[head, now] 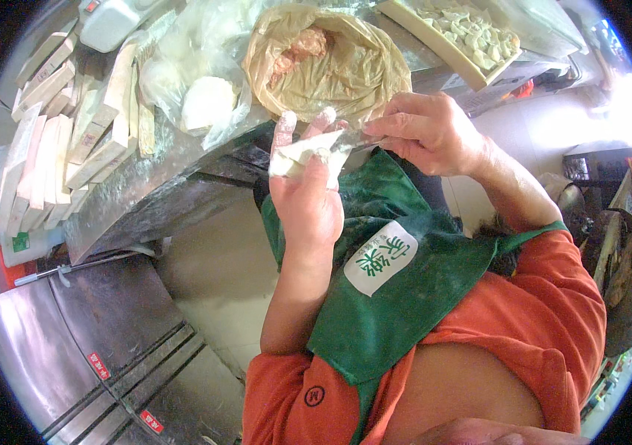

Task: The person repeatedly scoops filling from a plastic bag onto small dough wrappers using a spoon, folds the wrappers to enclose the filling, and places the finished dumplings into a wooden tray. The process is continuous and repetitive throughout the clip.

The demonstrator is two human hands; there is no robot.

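My left hand [310, 194], its fingers dusted with flour, cradles a folded white dough wrapper [299, 153] with the thumb pressed onto it. My right hand [432, 133] pinches a thin, shiny tool [356, 137], seemingly a filling spatula, whose end meets the wrapper's right side. Whether filling lies inside the wrapper is hidden. Just beyond both hands stands a container lined with a yellowish plastic bag [349, 72]. Pink minced filling [304, 47] clings to its far left part. To its left, a white floury mound [210, 103], perhaps stacked wrappers, sits in clear plastic.
A wooden tray [449, 53] of several folded dumplings is at the upper right. Wooden trays [54, 156] are stacked on the left of the floury worktop [143, 167]. A white lidded container [107, 25] stands behind. Stainless-steel cabinet doors [110, 311] are at lower left.
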